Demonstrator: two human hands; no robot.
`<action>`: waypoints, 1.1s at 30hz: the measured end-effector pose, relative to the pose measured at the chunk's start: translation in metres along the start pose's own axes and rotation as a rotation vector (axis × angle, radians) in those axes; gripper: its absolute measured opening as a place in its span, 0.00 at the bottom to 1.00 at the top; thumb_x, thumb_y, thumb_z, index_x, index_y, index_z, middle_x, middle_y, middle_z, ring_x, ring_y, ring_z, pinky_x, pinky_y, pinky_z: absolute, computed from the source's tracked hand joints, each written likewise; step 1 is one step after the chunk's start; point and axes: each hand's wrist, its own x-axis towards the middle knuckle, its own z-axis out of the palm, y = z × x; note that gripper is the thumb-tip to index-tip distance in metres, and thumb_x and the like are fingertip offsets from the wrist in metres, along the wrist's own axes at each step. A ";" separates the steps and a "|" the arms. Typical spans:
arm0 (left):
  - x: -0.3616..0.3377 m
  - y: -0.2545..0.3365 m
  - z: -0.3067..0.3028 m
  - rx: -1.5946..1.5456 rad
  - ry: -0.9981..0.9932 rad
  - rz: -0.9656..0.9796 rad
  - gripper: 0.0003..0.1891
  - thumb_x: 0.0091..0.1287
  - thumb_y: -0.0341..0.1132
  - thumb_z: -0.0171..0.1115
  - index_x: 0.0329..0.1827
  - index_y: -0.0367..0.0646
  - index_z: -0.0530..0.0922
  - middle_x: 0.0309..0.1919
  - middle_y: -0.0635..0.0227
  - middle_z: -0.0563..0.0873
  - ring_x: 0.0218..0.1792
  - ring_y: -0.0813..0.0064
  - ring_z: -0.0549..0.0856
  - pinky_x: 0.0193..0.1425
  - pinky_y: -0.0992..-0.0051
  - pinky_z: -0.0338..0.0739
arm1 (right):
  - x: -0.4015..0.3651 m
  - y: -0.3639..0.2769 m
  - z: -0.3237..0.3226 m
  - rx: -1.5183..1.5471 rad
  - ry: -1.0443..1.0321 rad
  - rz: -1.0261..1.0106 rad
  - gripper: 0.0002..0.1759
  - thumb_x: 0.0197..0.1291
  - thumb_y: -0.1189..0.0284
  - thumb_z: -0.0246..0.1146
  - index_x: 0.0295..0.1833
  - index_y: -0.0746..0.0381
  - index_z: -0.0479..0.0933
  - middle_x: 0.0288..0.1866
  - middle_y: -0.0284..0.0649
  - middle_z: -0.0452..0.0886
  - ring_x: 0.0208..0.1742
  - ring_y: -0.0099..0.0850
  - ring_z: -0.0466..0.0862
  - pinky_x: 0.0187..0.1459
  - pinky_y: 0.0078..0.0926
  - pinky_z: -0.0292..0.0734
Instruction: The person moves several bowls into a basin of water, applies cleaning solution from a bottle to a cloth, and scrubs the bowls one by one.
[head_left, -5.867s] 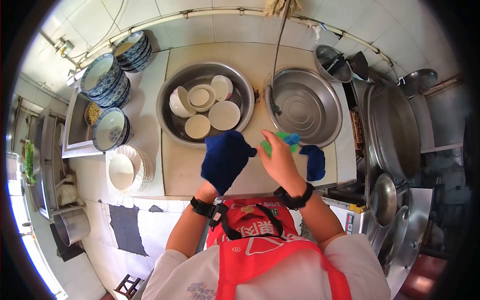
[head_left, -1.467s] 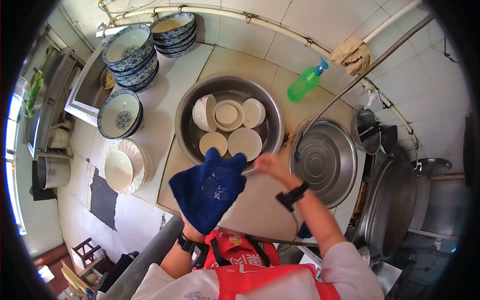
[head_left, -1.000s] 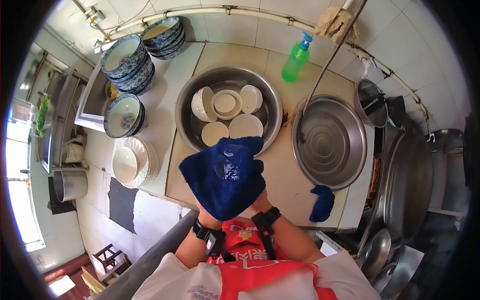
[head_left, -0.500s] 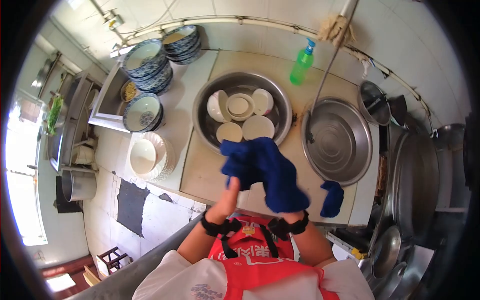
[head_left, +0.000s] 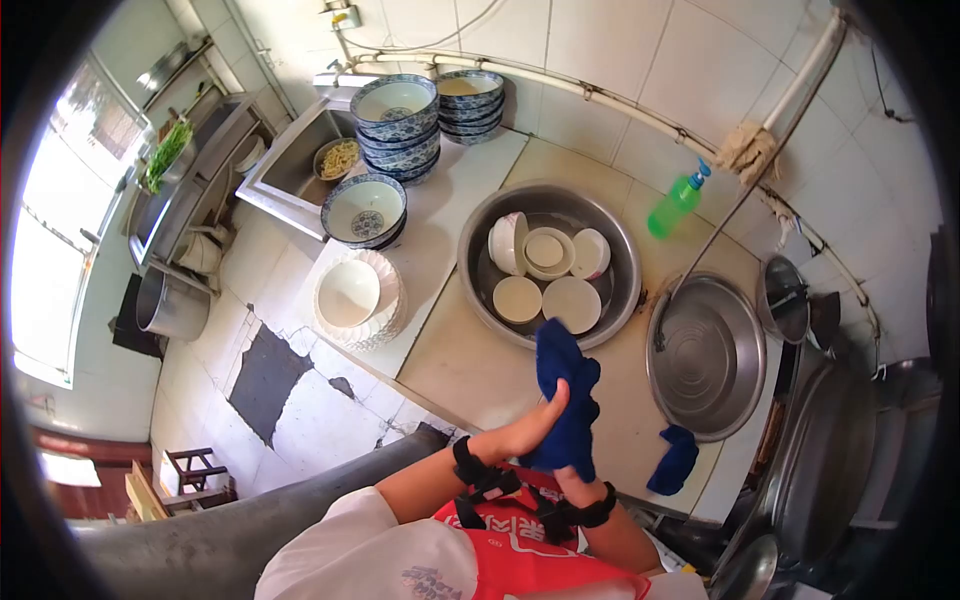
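Note:
A dark blue cloth (head_left: 568,385) hangs bunched between my two hands, over the counter's front part. My left hand (head_left: 535,422) grips its left side, thumb up against the fabric. Lower down, my right hand (head_left: 582,487) is at the cloth's bottom end, its fingers mostly covered by the fabric. Beyond the cloth is a large metal basin (head_left: 474,290) with several white bowls (head_left: 572,303) in it. Another dark blue cloth (head_left: 674,461) lies on the counter to the right, touched by neither hand.
A second metal basin (head_left: 708,365) stands at the right, with a green pump bottle (head_left: 675,203) behind. Stacked blue-patterned bowls (head_left: 398,150) and white fluted bowls (head_left: 385,315) stand at the left, near a sink (head_left: 270,180). Pans (head_left: 835,450) crowd the far right.
The camera view has turned, shifting the counter rightward and down in the frame. The held cloth has gone from spread sideways to a more upright, narrower bunch.

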 end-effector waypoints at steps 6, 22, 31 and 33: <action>-0.015 0.000 0.006 0.176 -0.047 0.237 0.43 0.72 0.66 0.29 0.76 0.36 0.47 0.71 0.60 0.62 0.70 0.69 0.62 0.76 0.71 0.52 | 0.044 -0.077 -0.029 -0.308 -0.053 -0.368 0.22 0.68 0.68 0.54 0.65 0.65 0.67 0.59 0.37 0.73 0.57 0.32 0.74 0.59 0.33 0.68; 0.017 -0.001 -0.024 -0.010 -0.299 0.051 0.44 0.71 0.67 0.28 0.77 0.37 0.46 0.72 0.65 0.61 0.72 0.72 0.59 0.77 0.71 0.48 | 0.042 -0.072 -0.016 0.355 0.009 0.016 0.20 0.70 0.65 0.50 0.62 0.63 0.66 0.54 0.37 0.74 0.58 0.32 0.73 0.62 0.32 0.65; 0.001 0.011 -0.060 -0.362 -0.083 0.448 0.38 0.71 0.60 0.48 0.73 0.37 0.59 0.70 0.65 0.67 0.70 0.69 0.66 0.75 0.67 0.54 | 0.055 -0.114 -0.111 1.462 -0.039 0.201 0.28 0.72 0.56 0.45 0.67 0.66 0.65 0.64 0.47 0.74 0.60 0.44 0.76 0.62 0.43 0.72; 0.002 -0.014 -0.096 -0.044 -0.098 0.500 0.40 0.65 0.52 0.63 0.73 0.39 0.58 0.70 0.61 0.66 0.70 0.64 0.66 0.75 0.65 0.54 | 0.055 -0.110 -0.118 1.566 -0.048 0.233 0.29 0.73 0.55 0.43 0.68 0.65 0.64 0.64 0.47 0.74 0.60 0.46 0.76 0.63 0.44 0.71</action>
